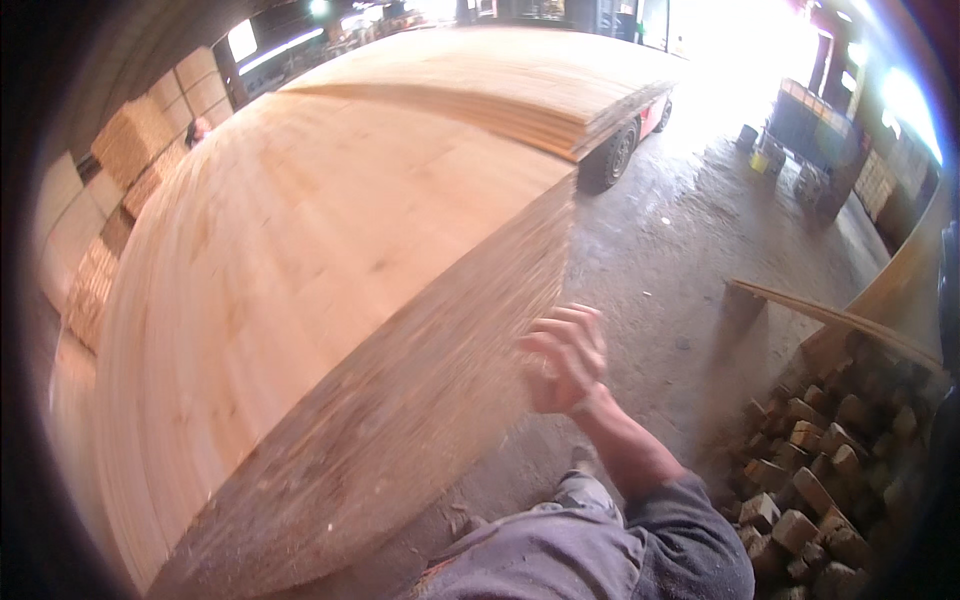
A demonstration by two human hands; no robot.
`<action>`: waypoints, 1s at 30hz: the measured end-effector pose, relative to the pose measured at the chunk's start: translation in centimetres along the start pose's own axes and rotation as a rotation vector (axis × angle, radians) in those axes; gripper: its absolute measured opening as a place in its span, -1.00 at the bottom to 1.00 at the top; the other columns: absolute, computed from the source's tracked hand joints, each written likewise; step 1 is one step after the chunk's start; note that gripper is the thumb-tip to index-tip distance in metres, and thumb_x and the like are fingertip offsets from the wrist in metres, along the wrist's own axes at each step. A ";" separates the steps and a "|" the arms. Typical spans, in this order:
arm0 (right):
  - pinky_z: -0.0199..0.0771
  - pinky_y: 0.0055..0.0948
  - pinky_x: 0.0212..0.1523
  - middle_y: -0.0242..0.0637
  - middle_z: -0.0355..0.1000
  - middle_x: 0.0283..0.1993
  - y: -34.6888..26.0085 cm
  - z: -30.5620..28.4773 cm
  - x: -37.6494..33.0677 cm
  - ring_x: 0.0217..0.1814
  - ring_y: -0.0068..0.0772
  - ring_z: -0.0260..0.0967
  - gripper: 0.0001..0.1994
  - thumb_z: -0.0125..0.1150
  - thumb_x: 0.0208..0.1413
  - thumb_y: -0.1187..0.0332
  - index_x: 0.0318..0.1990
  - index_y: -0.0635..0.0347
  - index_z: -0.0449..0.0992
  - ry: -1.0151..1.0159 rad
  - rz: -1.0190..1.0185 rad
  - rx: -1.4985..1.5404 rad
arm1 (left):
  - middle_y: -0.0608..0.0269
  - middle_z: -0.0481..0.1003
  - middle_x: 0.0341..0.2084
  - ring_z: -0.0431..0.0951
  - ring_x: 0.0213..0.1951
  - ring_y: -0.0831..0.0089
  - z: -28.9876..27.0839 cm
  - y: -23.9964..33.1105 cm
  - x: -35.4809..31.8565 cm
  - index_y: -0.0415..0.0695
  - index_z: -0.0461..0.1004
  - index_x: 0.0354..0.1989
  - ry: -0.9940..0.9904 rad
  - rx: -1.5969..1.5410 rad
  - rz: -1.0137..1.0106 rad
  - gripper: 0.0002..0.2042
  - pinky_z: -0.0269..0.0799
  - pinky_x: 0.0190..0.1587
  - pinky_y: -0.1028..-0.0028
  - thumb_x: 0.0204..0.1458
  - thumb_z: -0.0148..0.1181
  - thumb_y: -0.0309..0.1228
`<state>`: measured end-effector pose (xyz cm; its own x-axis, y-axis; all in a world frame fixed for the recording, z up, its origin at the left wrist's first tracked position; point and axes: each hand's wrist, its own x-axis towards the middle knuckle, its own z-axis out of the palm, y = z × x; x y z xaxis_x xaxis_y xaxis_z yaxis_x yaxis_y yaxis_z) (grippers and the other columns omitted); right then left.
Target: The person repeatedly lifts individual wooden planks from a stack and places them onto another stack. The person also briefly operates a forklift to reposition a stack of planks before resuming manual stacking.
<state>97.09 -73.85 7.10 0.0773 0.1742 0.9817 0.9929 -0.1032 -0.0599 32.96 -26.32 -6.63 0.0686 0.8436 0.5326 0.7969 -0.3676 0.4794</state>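
A tall stack of pale plywood sheets fills the left and middle of the head view, its layered near side facing me. My right hand is in front of that side, close to its right corner. Its fingers are loosely bent and somewhat blurred, with no object showing in them. Whether the fingertips touch the sheet edges is hard to tell. Further back, a second set of sheets lies on top of the stack, its edge stepping up. My left hand is out of view.
Wheels of a red vehicle show behind the stack's far right corner. Wood blocks lie heaped at lower right, behind a plank. A dark cart-like object stands far right. Stacked wood and a person are far left.
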 end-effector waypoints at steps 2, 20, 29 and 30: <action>0.55 -0.11 -0.07 -0.14 0.60 -0.22 8.1 -5.8 -4.0 -0.17 -0.08 0.56 -0.83 0.28 0.13 0.46 -0.13 0.24 0.64 0.004 0.233 -0.212 | -0.06 0.70 -0.03 0.67 0.07 0.18 11.5 10.3 -11.1 -0.24 0.65 0.11 -0.333 -0.101 -0.039 -0.49 0.53 0.16 0.14 0.34 0.15 0.00; 0.66 -0.08 -0.10 -0.10 0.67 -0.16 78.6 -30.9 -10.4 -0.11 0.02 0.65 -0.77 0.25 0.38 0.20 -0.16 0.12 0.74 -0.642 0.807 0.030 | -0.05 0.71 0.00 0.72 0.06 0.08 68.3 106.2 -48.1 -0.17 0.64 0.13 -1.274 -0.286 0.342 -0.60 0.61 0.14 0.17 0.32 0.29 -0.11; 0.53 0.13 0.19 0.15 0.64 0.01 117.4 -59.8 -49.3 0.11 0.27 0.57 -0.56 0.10 0.40 0.03 0.02 0.22 0.71 -0.891 1.636 -0.747 | -0.17 0.63 0.15 0.60 0.24 -0.05 98.3 144.4 -56.1 -0.27 0.58 0.21 -1.501 0.088 0.572 -0.41 0.50 0.30 0.07 0.23 0.31 0.00; 0.57 0.13 0.17 0.12 0.66 0.02 115.7 -64.1 -52.8 0.06 0.25 0.62 -0.52 0.06 0.41 -0.03 -0.05 0.21 0.73 -1.107 1.810 -0.792 | -0.20 0.61 0.18 0.59 0.25 -0.10 100.6 151.2 -57.9 -0.27 0.57 0.24 -1.564 0.048 0.627 -0.39 0.49 0.31 0.06 0.23 0.29 0.03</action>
<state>202.06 -157.74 -40.03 0.8470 -0.2494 -0.4695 -0.3544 -0.9232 -0.1489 209.87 -91.36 -35.20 0.8234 0.1440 -0.5488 0.4317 -0.7868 0.4412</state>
